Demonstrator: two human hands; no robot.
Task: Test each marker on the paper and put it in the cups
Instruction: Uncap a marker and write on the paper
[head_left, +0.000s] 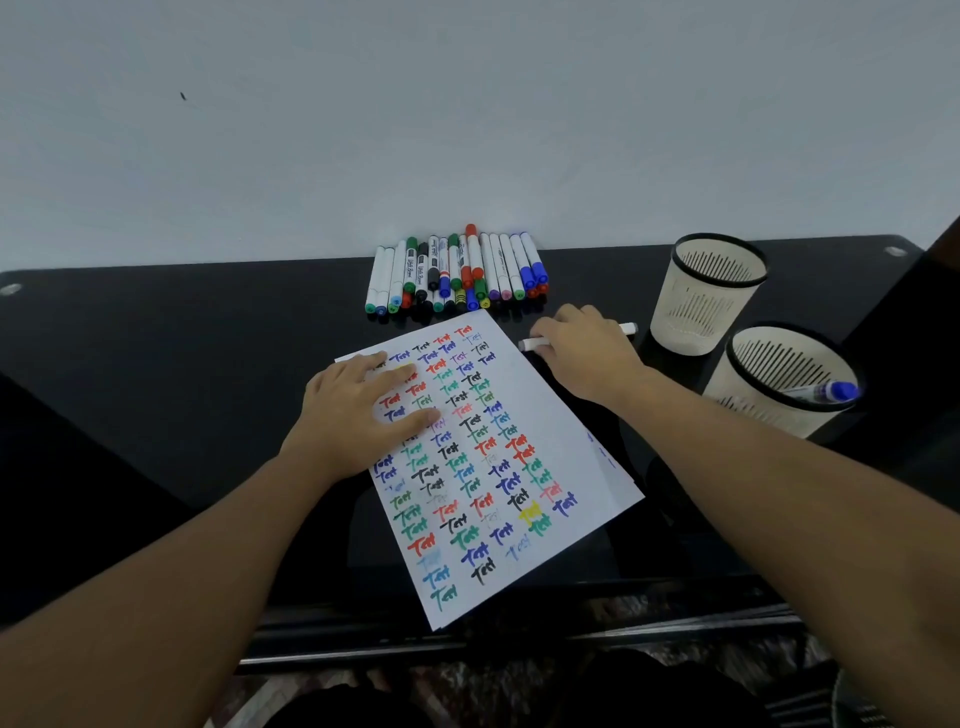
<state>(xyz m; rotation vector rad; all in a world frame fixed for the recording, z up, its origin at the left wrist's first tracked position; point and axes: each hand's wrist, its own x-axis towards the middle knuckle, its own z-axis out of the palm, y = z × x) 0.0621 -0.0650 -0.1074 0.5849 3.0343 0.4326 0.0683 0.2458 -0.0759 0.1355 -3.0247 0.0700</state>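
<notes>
Marker (626, 329), white-barrelled, lies crosswise under my right hand (582, 353) beside the paper (566, 467), fingers curled round it, while my left hand (358, 415) presses flat and open on the sheet; best uncap it and write in the bare right margin.

Home desk: black table (156, 364), bare wall (467, 104).

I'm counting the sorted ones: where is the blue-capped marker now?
In the head view, the blue-capped marker lies tilted inside the nearer cup at the right edge of the table, its cap over the rim, just right of the right forearm.
</notes>
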